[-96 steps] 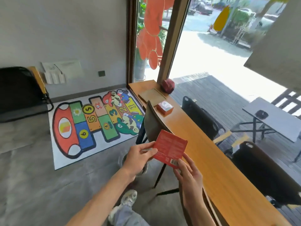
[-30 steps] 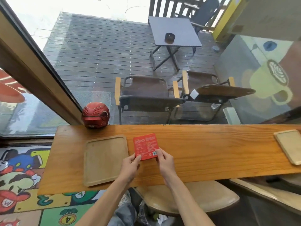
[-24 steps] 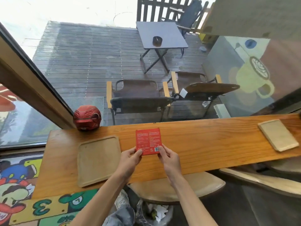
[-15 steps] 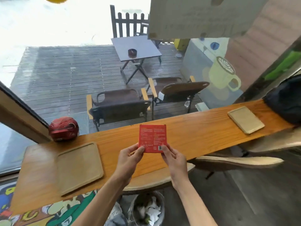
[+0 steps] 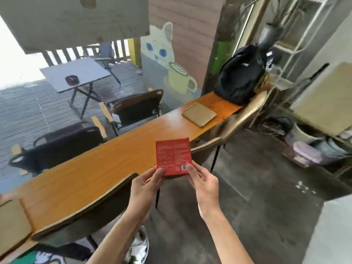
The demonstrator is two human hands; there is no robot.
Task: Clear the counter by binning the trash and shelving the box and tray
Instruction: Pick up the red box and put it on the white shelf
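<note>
View swung right past the counter (image 5: 106, 161), both hands pinching red box (image 5: 173, 155) upright by its lower corners

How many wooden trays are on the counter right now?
2: one tray lies at the far end, near the black backpack; another sits at the near left end, cut off by the frame edge. More may lie out of view.

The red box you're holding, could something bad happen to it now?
Maybe. Both hands, left hand and right hand, pinch only the bottom edge of the red box, so it could tip or slip out. It hangs past the counter edge, over the floor, so a drop would likely land down there. The trash bin stands open just below the arms; if the box fell that way, it might end up in the trash instead of on a shelf.
</note>
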